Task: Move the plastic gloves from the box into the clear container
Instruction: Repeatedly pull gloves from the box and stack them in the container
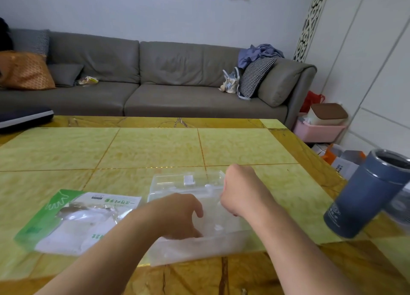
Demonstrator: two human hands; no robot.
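Both hands are working at the tabletop's near edge: left hand (177, 215) pressing filmy, slippery gloves (213, 226) into the clear container (199, 248), right hand (238, 190) pinching their edge (best gathered as a wad).

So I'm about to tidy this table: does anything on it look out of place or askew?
The green and white glove packet lies torn open and crooked left of the clear container. The container overhangs the yellow inlay onto the table's border, close to the near edge. Otherwise nothing spilled or broken shows.

Right hand (238, 191) fingers hidden behind wrist; blue canister (368, 197) motion-blurred.
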